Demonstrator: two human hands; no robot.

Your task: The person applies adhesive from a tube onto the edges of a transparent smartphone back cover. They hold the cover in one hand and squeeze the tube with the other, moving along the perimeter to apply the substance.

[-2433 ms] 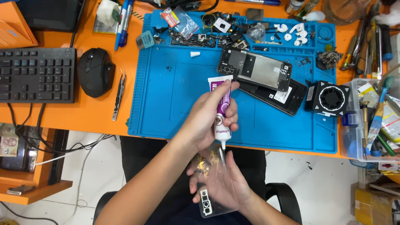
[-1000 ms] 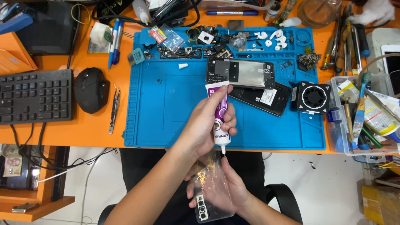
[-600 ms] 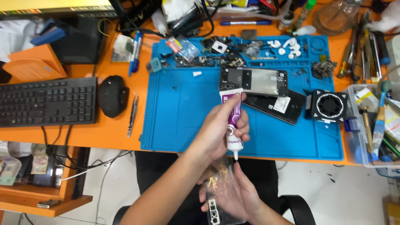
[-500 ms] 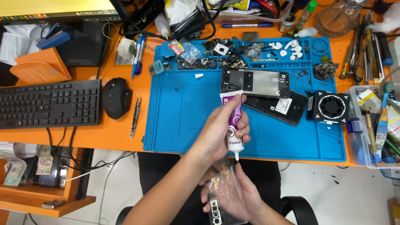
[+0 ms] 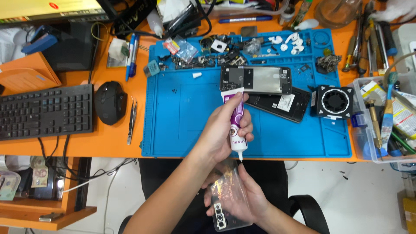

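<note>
Head view: left hand (image 5: 223, 132) squeezes, seemingly, glue tube (image 5: 235, 125).

Both forearms come in bare — no sleeves reach the wrists. The left hand (image 5: 223, 136) and right hand (image 5: 242, 197) wear no gloves — fingers plain, nails short.

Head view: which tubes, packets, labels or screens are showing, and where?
Glue tube: white and purple, in left hand, nozzle down.
Monitor: top left, yellow screen.
Small packet: clear with red, blue mat's top edge.
White label: on black phone.
</note>
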